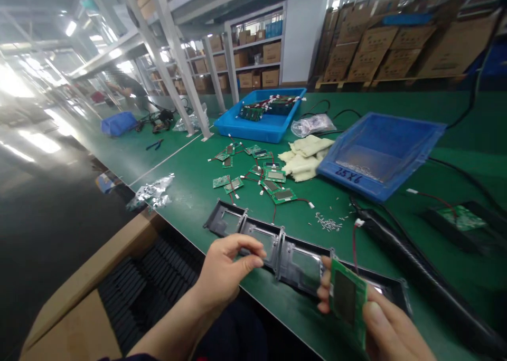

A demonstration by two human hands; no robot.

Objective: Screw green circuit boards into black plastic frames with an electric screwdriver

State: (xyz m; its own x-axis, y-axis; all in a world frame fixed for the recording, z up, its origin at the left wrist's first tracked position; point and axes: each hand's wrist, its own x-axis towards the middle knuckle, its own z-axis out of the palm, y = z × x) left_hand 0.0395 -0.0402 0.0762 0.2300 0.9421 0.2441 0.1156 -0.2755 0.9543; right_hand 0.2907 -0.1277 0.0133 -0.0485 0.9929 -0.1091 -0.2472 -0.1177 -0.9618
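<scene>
My right hand [384,319] grips a green circuit board [348,300] with a dark grey display, tilted up at the lower right. A red and black wire with a white connector [359,222] rises behind the board. My left hand [232,260] hovers over the row of black plastic frames [279,255], its thumb and fingertips brought together in a pinch. Whether anything thin sits between those tips I cannot make out. Several frames lie side by side along the table's near edge, with clear windows; the rightmost is partly hidden by my right hand and the board.
Loose wired boards [273,187] lie beyond the frames, beside yellowish foam sheets [307,158] and scattered small screws [328,222]. Farther back stand a blue tray of boards [253,131] and a tilted blue bin [380,155]. A black sleeved hose [420,276] crosses the right; below left, a carton [83,324] holds black parts.
</scene>
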